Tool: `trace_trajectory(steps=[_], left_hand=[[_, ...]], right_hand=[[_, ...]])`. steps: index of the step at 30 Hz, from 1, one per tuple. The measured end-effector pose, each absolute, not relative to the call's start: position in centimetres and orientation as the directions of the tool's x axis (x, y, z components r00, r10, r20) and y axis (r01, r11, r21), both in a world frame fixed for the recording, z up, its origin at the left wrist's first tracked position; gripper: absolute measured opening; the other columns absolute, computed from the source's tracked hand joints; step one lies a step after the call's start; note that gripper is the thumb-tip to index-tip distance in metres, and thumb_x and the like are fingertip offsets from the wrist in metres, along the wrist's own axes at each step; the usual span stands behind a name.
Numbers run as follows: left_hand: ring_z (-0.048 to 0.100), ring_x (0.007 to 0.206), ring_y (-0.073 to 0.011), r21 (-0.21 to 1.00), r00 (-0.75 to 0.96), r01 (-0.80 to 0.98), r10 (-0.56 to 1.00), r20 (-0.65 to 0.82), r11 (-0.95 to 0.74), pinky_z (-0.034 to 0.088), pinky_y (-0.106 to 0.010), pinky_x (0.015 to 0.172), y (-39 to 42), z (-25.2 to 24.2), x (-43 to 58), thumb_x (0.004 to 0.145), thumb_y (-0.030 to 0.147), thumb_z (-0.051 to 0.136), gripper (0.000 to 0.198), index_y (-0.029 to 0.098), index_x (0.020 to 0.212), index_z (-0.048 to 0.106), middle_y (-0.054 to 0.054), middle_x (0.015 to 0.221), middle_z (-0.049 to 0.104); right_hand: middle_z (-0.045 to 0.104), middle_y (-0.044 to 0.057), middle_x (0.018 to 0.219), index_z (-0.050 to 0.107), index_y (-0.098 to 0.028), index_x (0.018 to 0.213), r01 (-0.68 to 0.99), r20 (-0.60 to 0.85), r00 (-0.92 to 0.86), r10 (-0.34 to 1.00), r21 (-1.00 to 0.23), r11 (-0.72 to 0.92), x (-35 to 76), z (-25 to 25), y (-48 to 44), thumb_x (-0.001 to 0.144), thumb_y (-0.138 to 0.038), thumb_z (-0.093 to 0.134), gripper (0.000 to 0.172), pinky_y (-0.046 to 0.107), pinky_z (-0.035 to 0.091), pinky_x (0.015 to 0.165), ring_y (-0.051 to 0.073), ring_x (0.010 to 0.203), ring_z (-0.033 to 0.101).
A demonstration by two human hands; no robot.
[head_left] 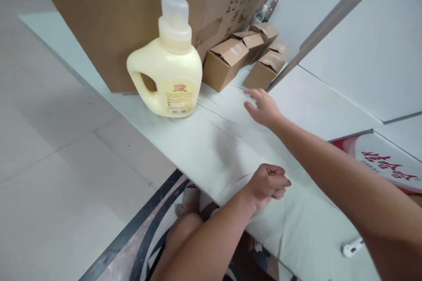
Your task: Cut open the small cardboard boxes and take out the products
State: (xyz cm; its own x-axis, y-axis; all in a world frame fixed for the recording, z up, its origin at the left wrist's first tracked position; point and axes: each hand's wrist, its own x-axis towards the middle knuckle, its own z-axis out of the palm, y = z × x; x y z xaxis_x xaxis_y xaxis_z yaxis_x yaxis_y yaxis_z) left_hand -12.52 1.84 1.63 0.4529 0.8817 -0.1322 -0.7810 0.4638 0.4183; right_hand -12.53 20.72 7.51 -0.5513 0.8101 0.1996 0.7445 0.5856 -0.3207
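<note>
My left hand (268, 183) is curled into a fist over the pale green table surface (217, 149). Whatever it holds, if anything, is hidden by the fingers. Farther out, my right hand (263, 107) reaches over the table with its fingers stretched and the thumb apart, and nothing shows in it. It is nearest to several small brown cardboard boxes (227, 63) with taped flaps. To the left of them, a pale yellow detergent bottle (180, 72) with a side handle and a translucent cap stands upright, touched by neither hand.
Behind the bottle rises a large cardboard box (132, 17). Clear plastic bottles (272, 4) stand at the back by the white wall. A white plastic object (352, 247) lies partly behind my right forearm. A red-and-white printed box (379, 156) is at the right, tiled floor (66, 140) at the left.
</note>
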Motion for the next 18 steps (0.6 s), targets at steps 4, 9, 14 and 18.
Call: trace_trajectory(steps=[4,9,14,18], left_hand=[[0.012,0.041,0.0010,0.397,0.444,-0.798,0.888,-0.121,0.453,0.006,-0.024,0.047,2.3,1.4,-13.8,0.049,0.023,0.085,0.071,0.024,0.054,0.015,0.014,0.051,0.011],[0.012,0.042,0.0006,0.371,0.411,-0.824,0.903,-0.128,0.428,0.005,-0.024,0.047,3.0,1.4,-15.3,0.051,0.022,0.081,0.066,0.024,0.053,0.015,0.014,0.049,0.011],[0.011,0.043,0.0006,0.378,0.409,-0.822,0.903,-0.129,0.426,0.006,-0.023,0.047,3.2,1.6,-16.0,0.053,0.022,0.082,0.069,0.023,0.055,0.013,0.014,0.050,0.010],[0.010,0.044,-0.0005,0.427,0.366,-0.820,0.922,-0.123,0.382,0.006,-0.025,0.048,2.9,1.8,-15.7,0.055,0.020,0.074,0.061,0.024,0.056,0.013,0.013,0.052,0.009]], right_hand=[[0.045,0.019,0.154,0.046,-0.020,0.152,0.760,0.264,-0.557,0.787,-0.221,0.612,-23.0,7.2,26.0,0.088,-0.029,0.056,0.065,0.067,0.045,0.111,0.041,0.140,0.049],[0.039,0.022,0.153,0.046,-0.018,0.146,0.817,0.201,-0.525,0.827,-0.153,0.556,-27.6,5.3,30.0,0.088,-0.038,0.064,0.064,0.073,0.045,0.104,0.048,0.143,0.038],[0.045,0.023,0.142,0.056,-0.011,0.132,0.813,0.292,-0.496,0.818,-0.174,0.556,-27.9,3.8,32.1,0.089,-0.048,0.064,0.058,0.080,0.041,0.103,0.052,0.139,0.040],[0.055,0.021,0.131,0.063,-0.012,0.119,0.838,0.247,-0.476,0.844,-0.164,0.521,-25.3,5.0,31.7,0.091,-0.039,0.060,0.039,0.081,0.035,0.107,0.049,0.136,0.047]])
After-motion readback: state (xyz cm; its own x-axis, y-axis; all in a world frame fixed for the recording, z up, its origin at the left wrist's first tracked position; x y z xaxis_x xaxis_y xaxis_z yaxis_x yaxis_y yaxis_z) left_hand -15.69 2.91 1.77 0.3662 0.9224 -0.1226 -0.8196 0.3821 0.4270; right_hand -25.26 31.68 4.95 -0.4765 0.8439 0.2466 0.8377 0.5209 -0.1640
